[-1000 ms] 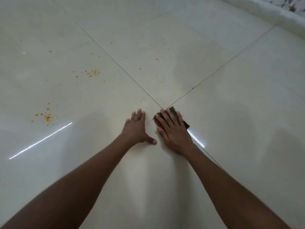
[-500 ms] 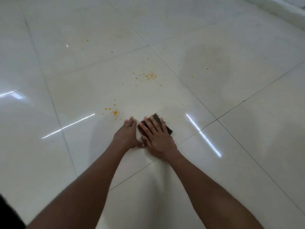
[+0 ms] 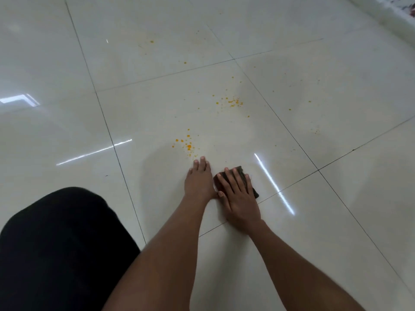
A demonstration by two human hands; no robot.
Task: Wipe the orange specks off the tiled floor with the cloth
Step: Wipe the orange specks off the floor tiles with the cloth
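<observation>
The glossy tiled floor (image 3: 336, 221) now shows both hands nearer the orange specks (image 3: 188, 145) than a second ago. The left hand (image 3: 198, 181) lies flat; the right hand (image 3: 239, 195) presses the dark cloth (image 3: 254, 191), fingers straight, so wiping looks imminent.

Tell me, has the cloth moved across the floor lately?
Yes. The cloth slid left, off the grout crossing and toward the near orange specks.

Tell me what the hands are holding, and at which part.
Neither grips anything. The right hand presses flat on top of the dark cloth; the left hand rests on the floor.
</observation>
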